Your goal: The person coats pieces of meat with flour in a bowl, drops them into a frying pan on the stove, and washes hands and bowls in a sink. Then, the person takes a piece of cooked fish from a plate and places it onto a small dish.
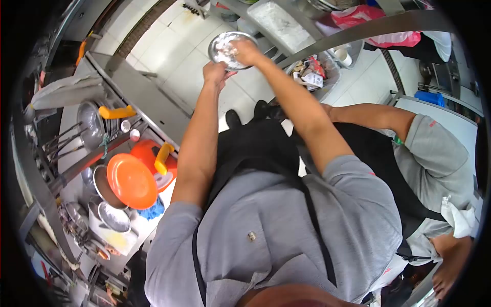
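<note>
A round metal bowl (219, 45) with white powder and pale pieces in it is held out over the tiled floor at the top middle. My left hand (216, 74) grips the bowl's near rim from the left, its fingers partly under the bowl. Inside the bowl, at its right side, is my right hand (245, 52); its fingertips are down among the powdery pieces and too small to make out. A metal tray (282, 24) dusted with white powder lies just right of the bowl.
At right, a co-worker (434, 158) in grey stands close beside me. A bin (332, 77) with packets is below the steel rail (378, 26). Orange bowls (132, 181), pans and yellow handles fill the left shelves. A steel counter (138, 94) edges the floor.
</note>
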Demonstrator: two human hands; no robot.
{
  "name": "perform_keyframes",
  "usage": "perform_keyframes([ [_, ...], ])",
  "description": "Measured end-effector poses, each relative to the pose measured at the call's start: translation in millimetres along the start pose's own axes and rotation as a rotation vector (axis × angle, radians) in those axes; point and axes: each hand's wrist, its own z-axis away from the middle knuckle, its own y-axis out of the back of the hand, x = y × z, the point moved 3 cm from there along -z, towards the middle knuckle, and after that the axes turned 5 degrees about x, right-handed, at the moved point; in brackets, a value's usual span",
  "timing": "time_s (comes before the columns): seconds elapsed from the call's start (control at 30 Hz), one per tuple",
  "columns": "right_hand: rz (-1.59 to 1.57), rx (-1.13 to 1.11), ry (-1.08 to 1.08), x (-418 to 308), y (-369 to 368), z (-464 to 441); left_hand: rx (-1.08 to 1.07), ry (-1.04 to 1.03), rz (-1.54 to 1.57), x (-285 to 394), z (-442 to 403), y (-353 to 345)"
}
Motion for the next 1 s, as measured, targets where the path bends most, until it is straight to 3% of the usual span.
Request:
perform_keyframes([
  [0.03,-0.163,-0.119,-0.121,4.0,5.4,4.1,0.007,-0.016,0.007,-2.3,2.8,1.4],
  [0.13,-0.264,-0.058,-0.055,13.6,10.0,12.3,0.001,-0.031,-0.039,4.7,21.2,-8.0],
  [0.23,-0.009,0.108,-0.177,26.4,7.5,21.8,-0.083,-0.033,-0.089,2.5,38.5,-28.0],
  [0.3,-0.132,-0.136,-0.036,29.8,4.1,14.7,-0.034,0.003,-0.008,-5.6,41.5,-27.3],
  [0.43,0.046,-0.124,-0.186,25.9,25.2,26.2,-0.035,0.042,-0.009,-21.5,31.3,-24.0],
  [0.5,0.098,-0.08,-0.229,22.7,34.2,37.1,-0.03,0.042,-0.109,-18.3,28.6,-26.4],
  [0.57,0.005,0.022,-0.089,22.7,32.6,53.7,-0.068,0.045,-0.124,-21.9,29.7,-28.6],
  [0.63,-0.018,-0.024,-0.094,23.3,46.8,62.4,-0.13,-0.013,-0.19,-21.2,30.6,-35.2],
  [0.77,0.157,0.094,-0.406,29.7,34.3,92.5,-0.232,-0.014,-0.33,-30.5,48.7,-47.6],
  [0.83,-0.022,0.178,-0.4,55.3,17.9,94.6,-0.316,-0.108,-0.415,-38.4,51.4,-57.1],
  [0.9,-0.113,0.22,-0.309,50.9,33.3,118.5,-0.394,-0.068,-0.424,-52.2,52.1,-64.8],
  [0.93,-0.218,0.173,-0.441,51.0,45.7,123.4,-0.398,-0.093,-0.491,-55.6,52.9,-74.0],
  [0.97,-0.054,0.289,-0.224,60.4,50.0,136.1,-0.377,-0.067,-0.424,-59.5,54.0,-85.0],
  [1.0,0.052,0.238,-0.41,54.1,62.5,144.1,-0.408,-0.012,-0.555,-59.3,57.9,-89.6],
])
